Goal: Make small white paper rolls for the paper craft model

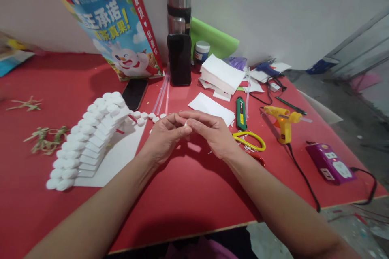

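My left hand (168, 133) and my right hand (209, 129) meet over the middle of the red table, fingertips pinched together. Between them shows a small white piece (186, 123), mostly covered by the fingers. Several white round discs (141, 121) lie just beyond my left hand. To the left stands a white stepped model (91, 141), edged with rows of the same kind of discs, on a white board (121, 164). Yellow-handled scissors (258, 139) lie beside my right hand, partly hidden by it, with white scraps around them.
A yellow glue gun (284, 121) and a purple power socket (330, 164) with cords sit at the right. Behind are a green utility knife (241, 114), white paper (223, 75), an upright black phone (179, 60), a steel flask (179, 0) and a printed bag (121, 28).
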A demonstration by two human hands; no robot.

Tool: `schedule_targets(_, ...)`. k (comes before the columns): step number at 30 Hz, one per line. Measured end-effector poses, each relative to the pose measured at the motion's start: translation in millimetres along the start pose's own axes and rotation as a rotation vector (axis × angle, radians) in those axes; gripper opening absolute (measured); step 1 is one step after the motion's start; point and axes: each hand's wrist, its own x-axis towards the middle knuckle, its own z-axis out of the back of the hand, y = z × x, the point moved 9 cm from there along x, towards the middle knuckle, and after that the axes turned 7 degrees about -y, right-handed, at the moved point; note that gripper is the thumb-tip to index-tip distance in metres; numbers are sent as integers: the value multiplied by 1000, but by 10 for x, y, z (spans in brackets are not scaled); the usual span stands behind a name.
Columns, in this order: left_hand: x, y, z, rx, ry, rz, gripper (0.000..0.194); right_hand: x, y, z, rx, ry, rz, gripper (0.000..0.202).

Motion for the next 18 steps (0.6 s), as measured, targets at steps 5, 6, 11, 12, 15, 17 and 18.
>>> schedule_targets(5,-3,-21,2,-3,-4,-2,35,1,-55,-13,57,4,-39,20)
schedule_targets(6,-3,-31,-2,-11,1,-5,35,3,-89,-20,102,9,-72,23)
schedule_targets(11,-2,-106,-39,-118,54,-40,32,9,-135,-65,312,95,-204,41)
schedule_targets(12,-4,-118,-49,-132,65,-47,31,15,-113,-55,318,107,-203,44)
schedule_targets(15,-12,-147,-77,-152,87,-65,30,46,-57,41,290,71,-163,45)
schedule_targets(17,-17,-171,-90,-158,89,-81,30,66,-7,135,234,3,-83,38)
schedule_targets(18,-19,-182,-94,-160,88,-87,30,70,31,178,191,-32,-26,32)
